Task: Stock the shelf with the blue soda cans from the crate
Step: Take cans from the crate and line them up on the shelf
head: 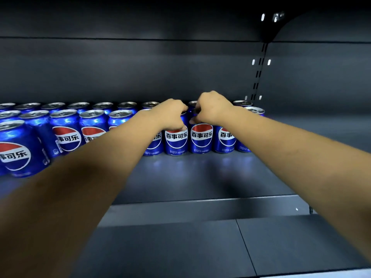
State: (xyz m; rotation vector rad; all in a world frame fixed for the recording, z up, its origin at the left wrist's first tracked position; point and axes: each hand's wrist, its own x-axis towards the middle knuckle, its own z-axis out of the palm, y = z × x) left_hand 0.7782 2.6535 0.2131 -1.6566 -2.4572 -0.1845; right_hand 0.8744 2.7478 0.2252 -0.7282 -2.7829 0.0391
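Right now both hands are gripping cans from above at mid-frame: left hand (pixel 174 113) curling fingers round the top of one blue can (pixel 176 140), right hand (pixel 210 109) doing the same w/ its neighbour can (pixel 201 138). Cans are standing upright directly under the fingers, touching side by side on the shelf (pixel 200 177). Labels are reading 百事可乐, Pepsi globe logo. Crate isn't showing.
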